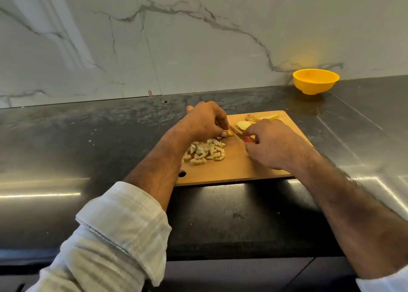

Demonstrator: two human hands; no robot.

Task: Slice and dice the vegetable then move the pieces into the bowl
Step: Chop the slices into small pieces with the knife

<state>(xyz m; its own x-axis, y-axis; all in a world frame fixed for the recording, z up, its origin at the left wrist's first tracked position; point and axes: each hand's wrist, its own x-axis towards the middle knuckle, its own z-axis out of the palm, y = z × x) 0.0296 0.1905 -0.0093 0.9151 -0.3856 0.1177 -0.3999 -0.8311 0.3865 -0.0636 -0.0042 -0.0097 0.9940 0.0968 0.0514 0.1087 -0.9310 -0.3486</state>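
A wooden cutting board (238, 168) lies on the dark counter. On its left part sits a heap of diced potato pieces (205, 151). My left hand (204, 120) pinches a small potato piece (230, 133) against the board. My right hand (273, 145) grips a knife with a red handle (247, 139), and its blade (236, 131) lies next to that piece. Several uncut potato slices (244, 124) and an end piece (251, 116) lie at the board's far side. A yellow bowl (315, 81) stands at the back right, apart from the board.
The marble backsplash (176, 44) rises right behind the counter. The dark counter (88, 137) stretches left of the board, and a metal surface (371, 124) lies at the right. The counter's front edge (242, 254) runs below the board.
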